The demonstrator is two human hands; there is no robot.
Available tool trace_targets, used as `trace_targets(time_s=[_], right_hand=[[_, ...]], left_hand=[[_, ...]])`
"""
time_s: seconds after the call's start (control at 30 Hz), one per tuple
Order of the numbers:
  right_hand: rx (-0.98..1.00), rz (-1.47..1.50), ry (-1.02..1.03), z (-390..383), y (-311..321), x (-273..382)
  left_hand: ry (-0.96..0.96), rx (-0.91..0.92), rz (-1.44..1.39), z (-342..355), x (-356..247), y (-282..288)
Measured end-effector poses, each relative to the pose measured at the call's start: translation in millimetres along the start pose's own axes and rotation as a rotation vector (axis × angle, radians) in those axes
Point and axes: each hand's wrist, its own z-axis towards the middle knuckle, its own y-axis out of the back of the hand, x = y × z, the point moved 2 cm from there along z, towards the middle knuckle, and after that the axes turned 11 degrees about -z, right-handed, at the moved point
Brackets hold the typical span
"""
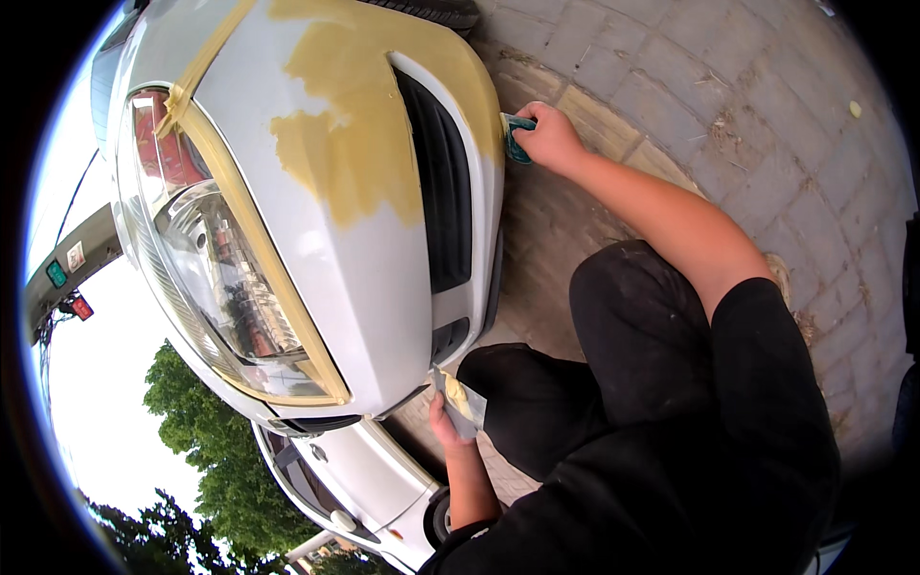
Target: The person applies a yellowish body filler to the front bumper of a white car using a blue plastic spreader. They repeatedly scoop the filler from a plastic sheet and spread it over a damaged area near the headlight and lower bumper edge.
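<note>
My right hand [554,140] pinches a dark green putty spreader [520,140]. Its edge is against the lower rim of the white car bumper [374,307], where yellowish filler [359,158] covers a broad patch around the black grille opening [433,177]. Nearer my knees, my left hand [447,422] grips a flat grey putty board [466,406]. A lump of pale yellow putty [454,391] sits on that board. Masking tape [251,230] borders the headlight [225,278] and the bumper's upper seam.
My bent knees [628,326] in black trousers are close to the bumper. Grey paving bricks [709,86] cover the ground on the right. Another white car [359,479] stands beyond the bumper at the lower left, with green trees [216,431] behind it.
</note>
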Motion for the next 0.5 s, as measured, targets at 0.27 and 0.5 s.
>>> trace_targets(time_s=[0.27,0.5], right_hand=[[0.324,-0.301,0.539,-49,-2,5],[-0.136,-0.359,0.387,3,28,39]], left_hand=[[0.007,0.024,0.009,8,-1,-4],[-0.007,0.077,-0.009,9,4,-11]])
